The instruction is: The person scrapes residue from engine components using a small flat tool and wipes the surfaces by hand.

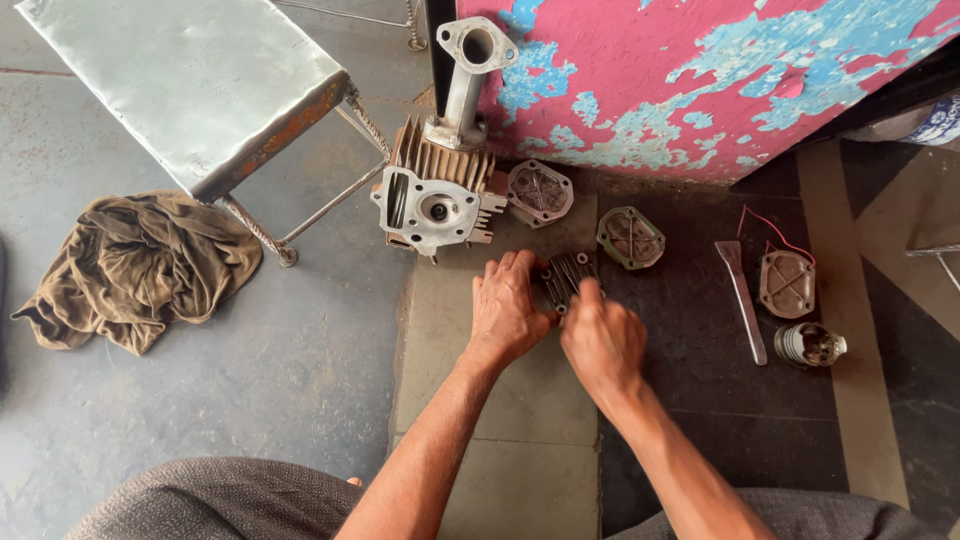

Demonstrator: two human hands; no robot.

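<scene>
Both my hands meet on a small dark finned engine cover (568, 273) that lies on the floor. My left hand (508, 308) rests flat beside it on the left and touches its edge. My right hand (600, 338) has its fingers closed on the cover's lower right edge. Just beyond, a finned engine cylinder head (436, 192) with an upright metal intake pipe (466, 75) stands on the floor.
Round metal covers (540, 192), (630, 237), (787, 284) lie to the right, with a flat metal scraper (742, 295) and a small cylindrical part (810, 344). A metal stool (195, 85) and a brown rag (135, 268) sit left. A peeling pink wall (700, 70) stands behind.
</scene>
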